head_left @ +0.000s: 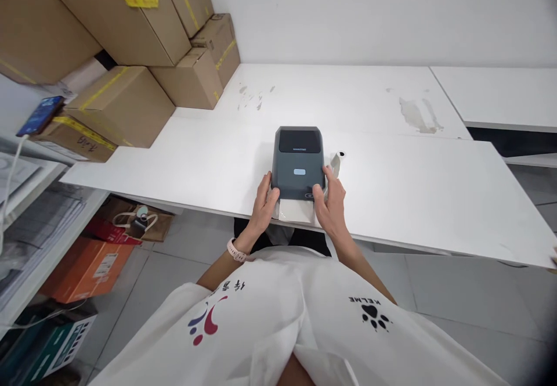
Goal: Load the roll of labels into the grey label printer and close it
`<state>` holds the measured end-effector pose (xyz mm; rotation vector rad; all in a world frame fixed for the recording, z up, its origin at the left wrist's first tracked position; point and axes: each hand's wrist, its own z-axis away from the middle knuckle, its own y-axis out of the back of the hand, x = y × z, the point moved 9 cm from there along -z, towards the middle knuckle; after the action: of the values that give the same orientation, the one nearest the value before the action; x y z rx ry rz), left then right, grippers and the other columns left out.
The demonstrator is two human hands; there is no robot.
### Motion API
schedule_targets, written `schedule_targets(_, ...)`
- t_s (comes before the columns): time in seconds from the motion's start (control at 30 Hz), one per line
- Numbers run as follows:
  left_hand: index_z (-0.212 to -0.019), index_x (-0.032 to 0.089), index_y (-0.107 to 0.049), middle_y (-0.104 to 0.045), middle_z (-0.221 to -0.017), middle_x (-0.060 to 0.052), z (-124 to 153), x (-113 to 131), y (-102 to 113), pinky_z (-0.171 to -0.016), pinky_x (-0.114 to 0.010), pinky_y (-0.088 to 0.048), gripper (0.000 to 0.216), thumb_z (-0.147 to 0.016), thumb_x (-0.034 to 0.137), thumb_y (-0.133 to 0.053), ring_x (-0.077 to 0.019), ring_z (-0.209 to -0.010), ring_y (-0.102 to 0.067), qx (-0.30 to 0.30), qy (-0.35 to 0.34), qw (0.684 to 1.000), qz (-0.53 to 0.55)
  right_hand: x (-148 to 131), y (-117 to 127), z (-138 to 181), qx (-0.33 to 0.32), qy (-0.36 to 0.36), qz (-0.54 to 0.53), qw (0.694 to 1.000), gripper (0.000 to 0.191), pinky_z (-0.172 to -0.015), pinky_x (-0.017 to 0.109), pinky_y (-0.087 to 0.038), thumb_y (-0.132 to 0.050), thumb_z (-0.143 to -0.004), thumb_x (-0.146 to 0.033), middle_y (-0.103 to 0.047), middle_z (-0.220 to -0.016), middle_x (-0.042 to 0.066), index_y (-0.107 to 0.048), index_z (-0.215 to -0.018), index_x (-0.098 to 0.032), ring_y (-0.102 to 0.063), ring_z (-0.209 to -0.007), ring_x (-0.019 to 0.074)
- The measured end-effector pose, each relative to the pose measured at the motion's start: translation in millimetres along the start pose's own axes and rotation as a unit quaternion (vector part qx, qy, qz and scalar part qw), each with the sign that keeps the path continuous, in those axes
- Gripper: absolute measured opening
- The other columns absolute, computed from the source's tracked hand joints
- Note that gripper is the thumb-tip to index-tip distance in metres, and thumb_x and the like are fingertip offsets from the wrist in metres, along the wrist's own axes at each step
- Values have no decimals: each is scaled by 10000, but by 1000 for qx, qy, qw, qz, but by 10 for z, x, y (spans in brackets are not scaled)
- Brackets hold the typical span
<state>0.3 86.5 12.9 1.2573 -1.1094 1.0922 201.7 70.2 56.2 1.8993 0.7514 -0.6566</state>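
Dark grey plastic box (pixel 287 162), looks like a small printer to me, sits at the near edge of the white table (pixel 391 188), right in front of the person. Left hand (pixel 263 203) has its left side and right hand (pixel 331 203) its right, fingers curled along the walls, thumbs at the near corners; can't tell how far the fingertips reach underneath. If you're doing this, I'd say match the pressure on both sides so it doesn't twist, and mind that table edge, since it's pretty close. Watch the thumbs too: a white piece (pixel 296 212) pokes out between them at the near end and could get creased. Small white roll (pixel 336 164) is just beside the far part of the right hand, easy to bump. As for writing: the black panel (pixel 299 141) at the box's far end has tiny pale lettering, too small for me. White shirt (pixel 278 293) reads KELME on the right, upside down from here, above a black paw print (pixel 375 317); the left has dark characters I can't fully make out. Far left, yellow-taped cartons (pixel 124 98) carry a handwritten scrawl, not legible, and the orange box (pixel 87 267) nearer has a white label, also unreadable.
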Motion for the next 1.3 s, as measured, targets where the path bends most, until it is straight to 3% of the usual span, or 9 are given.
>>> schedule_targets(0.2,-1584,319,-356,-225,-1726,11,-6,4,-36,-1331,-406,-137,655,-998,610,-392,-202,-1620,-89,-2,-22,1000,9,106,-16,78,-9,-19,-62,998,562,-1151,601,-441,-355,-1058,-503,-423,-1628,111,-299,-1596,-350,-420,-1504,307)
schedule_targets(0.4,-1499,295,-509,-361,-1675,13,-144,284,82,-1310,-396,-223,605,-1010,608,-341,-212,-1597,-220,27,-63,997,34,32,158,-133,2,0,-104,995,548,-1152,576,-458,-296,-1062,-534,-465,-1602,93,-356,-1572,-346,-456,-1479,304)
schedule_targets(0.57,-1386,279,-607,-598,-1477,-57,-703,627,188,-1181,-427,-390,460,-960,437,-531,-258,-1407,-501,72,-133,988,-4,-169,287,-824,30,75,-105,991,634,-1223,564,-369,-229,-1045,-612,-369,-1655,72,-229,-1622,-350,-336,-1545,313)
schedule_targets(0.73,-1351,229,-600,-632,-1241,-120,-1175,488,45,-1007,-433,-450,569,-785,206,-653,-301,-1195,-569,55,-36,977,-202,-235,202,-1697,70,147,-35,986,724,-1228,595,-320,-140,-1019,-680,-289,-1680,84,17,-1647,-355,-280,-1566,320)
schedule_targets(0.93,-1415,247,-534,-633,-906,-51,-1207,318,-11,-792,-368,-441,720,-710,193,-669,-280,-910,-614,-5,26,953,-302,-117,34,-2513,35,199,14,979,773,-1215,575,-320,-81,-1008,-694,-272,-1687,107,123,-1639,-299,-328,-1546,330)
schedule_targets(1.07,-1429,271,-525,-546,-701,13,-1214,261,5,-700,-329,-401,753,-692,185,-653,-235,-740,-571,-16,26,964,-263,-286,234,-2474,70,211,2,975,814,-1228,591,-295,-188,-989,-738,-281,-1682,92,-19,-1650,-294,-285,-1561,332)
schedule_targets(1.17,-1425,253,-533,-519,-682,21,-1237,221,11,-679,-320,-394,753,-683,155,-617,-215,-703,-549,8,15,973,-230,-526,365,-2076,106,236,34,965,692,-1226,569,-321,-296,-1015,-662,-440,-1589,103,-343,-1573,-256,-383,-1501,327)
schedule_targets(1.23,-1411,243,-553,-523,-694,19,-1250,195,4,-682,-321,-396,746,-674,135,-599,-208,-701,-546,22,5,977,-212,-579,183,-1835,27,236,62,969,567,-1155,539,-422,-344,-1028,-588,-616,-1415,110,-543,-1428,-240,-549,-1347,323)
schedule_targets(1.3,-1406,238,-564,-523,-700,20,-1260,166,-3,-681,-318,-393,745,-670,127,-589,-199,-697,-541,29,0,979,-201,-489,-215,-1646,-130,216,108,962,485,-1057,509,-502,-458,-997,-540,-693,-1309,106,-621,-1337,-235,-634,-1219,324)
